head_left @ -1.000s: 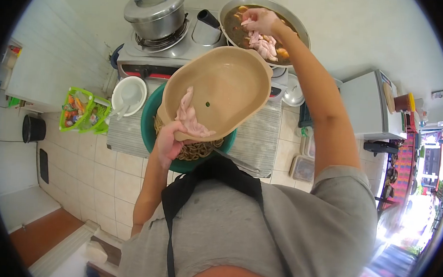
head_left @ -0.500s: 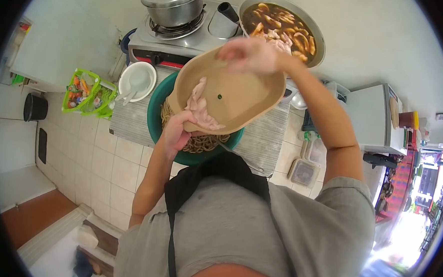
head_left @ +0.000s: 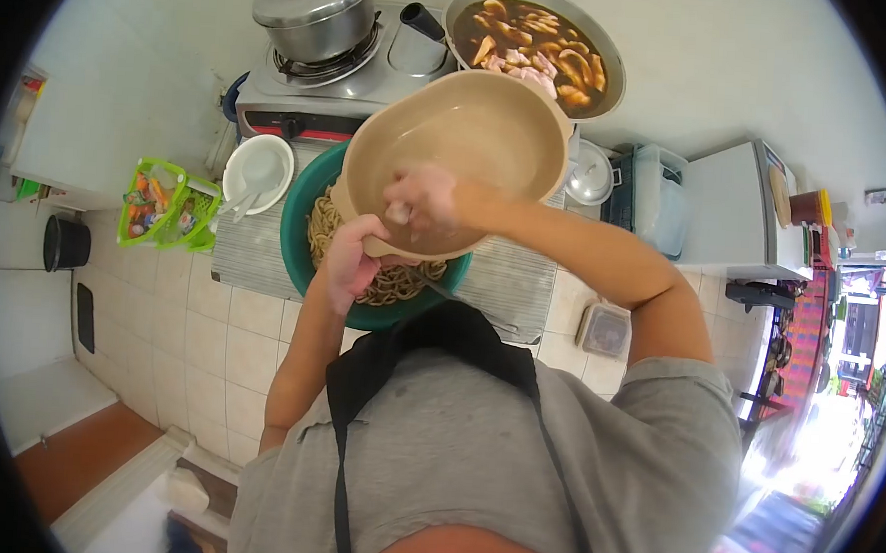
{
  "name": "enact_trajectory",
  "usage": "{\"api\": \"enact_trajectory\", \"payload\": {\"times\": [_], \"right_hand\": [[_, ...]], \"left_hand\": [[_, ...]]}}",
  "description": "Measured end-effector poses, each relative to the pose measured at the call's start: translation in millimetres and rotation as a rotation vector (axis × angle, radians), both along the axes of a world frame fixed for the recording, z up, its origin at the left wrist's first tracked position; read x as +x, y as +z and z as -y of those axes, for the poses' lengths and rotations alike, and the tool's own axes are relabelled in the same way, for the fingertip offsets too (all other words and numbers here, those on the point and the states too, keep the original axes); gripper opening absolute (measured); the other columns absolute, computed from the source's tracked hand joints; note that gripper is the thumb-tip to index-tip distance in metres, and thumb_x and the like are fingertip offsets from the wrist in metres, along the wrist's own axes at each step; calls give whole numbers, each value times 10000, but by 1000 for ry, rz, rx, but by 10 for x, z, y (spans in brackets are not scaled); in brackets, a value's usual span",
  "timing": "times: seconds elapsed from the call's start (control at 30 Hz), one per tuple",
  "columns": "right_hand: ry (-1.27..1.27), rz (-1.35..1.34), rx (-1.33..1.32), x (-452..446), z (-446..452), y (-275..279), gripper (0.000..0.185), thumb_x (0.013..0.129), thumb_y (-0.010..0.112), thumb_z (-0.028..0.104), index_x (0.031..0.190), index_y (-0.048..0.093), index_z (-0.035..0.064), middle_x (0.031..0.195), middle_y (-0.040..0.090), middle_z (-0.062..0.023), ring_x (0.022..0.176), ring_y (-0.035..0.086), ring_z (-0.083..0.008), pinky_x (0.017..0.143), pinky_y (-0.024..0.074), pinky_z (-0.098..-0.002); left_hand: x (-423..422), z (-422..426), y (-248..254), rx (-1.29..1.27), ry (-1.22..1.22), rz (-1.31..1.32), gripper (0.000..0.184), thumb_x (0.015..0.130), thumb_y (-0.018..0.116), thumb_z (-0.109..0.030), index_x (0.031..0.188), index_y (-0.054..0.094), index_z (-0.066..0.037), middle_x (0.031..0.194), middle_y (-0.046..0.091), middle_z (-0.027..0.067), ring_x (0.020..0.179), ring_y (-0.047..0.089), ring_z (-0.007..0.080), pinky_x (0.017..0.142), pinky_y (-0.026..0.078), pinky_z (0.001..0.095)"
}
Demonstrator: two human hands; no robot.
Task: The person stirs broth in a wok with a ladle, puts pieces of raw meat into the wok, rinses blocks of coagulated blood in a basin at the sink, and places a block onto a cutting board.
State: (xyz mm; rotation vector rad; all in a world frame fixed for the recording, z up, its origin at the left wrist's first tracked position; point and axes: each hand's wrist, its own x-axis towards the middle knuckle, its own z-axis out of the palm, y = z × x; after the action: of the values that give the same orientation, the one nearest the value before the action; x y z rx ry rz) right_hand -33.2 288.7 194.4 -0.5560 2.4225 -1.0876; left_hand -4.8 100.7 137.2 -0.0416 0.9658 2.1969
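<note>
A beige oval basin (head_left: 470, 143) is tilted above a green tub (head_left: 296, 219), and my left hand (head_left: 349, 262) grips its near left rim. Down inside the basin's near end, my right hand (head_left: 427, 208) is closed around pale pink raw meat, mostly hidden and blurred by motion. Thick brownish noodles (head_left: 387, 292) lie in the green tub, partly covered by the basin and my left hand. Past the basin's far edge stands a wide metal pan (head_left: 614, 80) of dark brown liquid with browned pieces and a cluster of pale raw meat pieces (head_left: 534, 73).
A lidded metal pot (head_left: 321, 32) sits on the gas stove (head_left: 302, 94). To the left are a white bowl (head_left: 236, 171) with a ladle (head_left: 261, 172) and a lime green basket (head_left: 156, 201). A round metal lid (head_left: 591, 174) and a clear plastic container (head_left: 605, 330) are on the right.
My right hand has come back from beside the pan into the basin's near end, over the raw meat that lay uncovered there. My left hand keeps its grip on the rim.
</note>
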Motion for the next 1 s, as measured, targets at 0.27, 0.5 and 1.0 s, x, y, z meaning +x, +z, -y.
{"api": "enact_trajectory", "payload": {"times": [0.27,0.5,1.0], "right_hand": [[-336,-577,203,-725,-1088,1038,361,797,685,235,1100,633,45,905,687,-96,775,658,-146,721,534,-303],[-738,-483,540,-1667,-2288,279,667,694,764,417,1217,603,37,968,692,-143,851,667,-230,758,529,-346],[-32,-530,85,-184,1538,1042,174,861,693,161,990,671,46,759,633,-6,695,570,-70,675,493,-238]], "left_hand": [[39,44,7,-6,9,-35,446,785,491,-83,1208,512,57,1120,618,175,988,642,318,778,586,436],[541,327,-89,42,92,38,462,762,514,-48,1209,507,71,1154,607,176,1024,626,328,807,572,484],[1687,2652,-630,87,655,106,450,711,537,-9,1160,545,26,1069,623,123,963,626,258,826,530,419]]}}
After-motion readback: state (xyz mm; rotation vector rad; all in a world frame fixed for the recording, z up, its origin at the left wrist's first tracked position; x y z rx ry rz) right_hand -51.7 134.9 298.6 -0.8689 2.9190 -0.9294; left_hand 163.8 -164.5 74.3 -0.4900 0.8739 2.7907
